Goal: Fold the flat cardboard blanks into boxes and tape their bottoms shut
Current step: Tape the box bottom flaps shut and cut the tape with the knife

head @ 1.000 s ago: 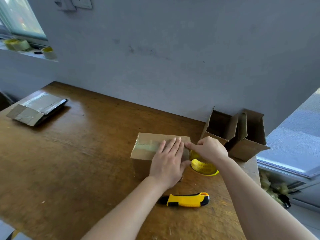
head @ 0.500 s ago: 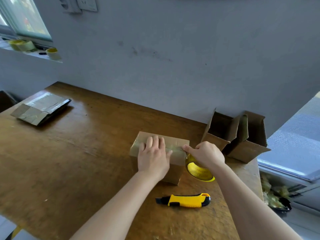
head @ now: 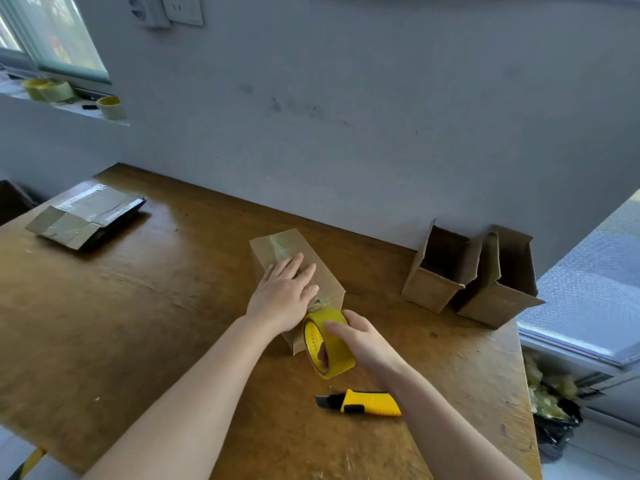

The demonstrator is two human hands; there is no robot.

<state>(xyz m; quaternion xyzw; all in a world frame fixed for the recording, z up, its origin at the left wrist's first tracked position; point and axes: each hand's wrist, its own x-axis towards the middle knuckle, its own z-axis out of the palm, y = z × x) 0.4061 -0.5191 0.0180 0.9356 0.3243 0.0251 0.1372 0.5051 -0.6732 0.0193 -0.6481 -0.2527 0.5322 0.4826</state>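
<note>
Since half a second ago the box (head: 275, 245) has swung round, its long side now running away from the person, and the roll (head: 337, 355) has come to its near end. In the head view the left hand (head: 282, 296) lies flat on the taped top, fingers straight. The right hand (head: 363, 341) grips the roll, fingers through its core. Best to keep the palm down and draw the strip taut over the near edge before cutting. The knife (head: 367, 403) lies near. The wooden table (head: 138, 323) also bears two open boxes (head: 433, 285) by the wall and blanks (head: 86, 213) far left.
</note>
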